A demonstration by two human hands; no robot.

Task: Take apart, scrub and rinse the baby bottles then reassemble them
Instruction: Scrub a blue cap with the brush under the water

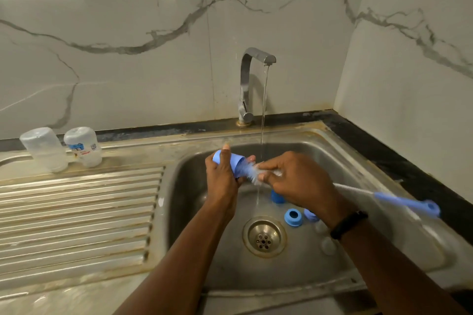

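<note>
Blue cap (236,163) in left hand's (221,181) curled grip, bottle brush (358,190) bristles inside, right hand (297,181) pinching its stem.

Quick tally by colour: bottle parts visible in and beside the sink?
Clear plastic bottle bodies upside down on the drainboard: 2
Blue plastic parts: 4, namely one cap held, three on the sink floor
Total: 6

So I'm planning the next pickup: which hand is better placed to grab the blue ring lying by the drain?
Probably the right hand. It hovers almost directly above the blue ring, though it grips the bottle brush. The left hand is farther off and holds the blue cap.
</note>
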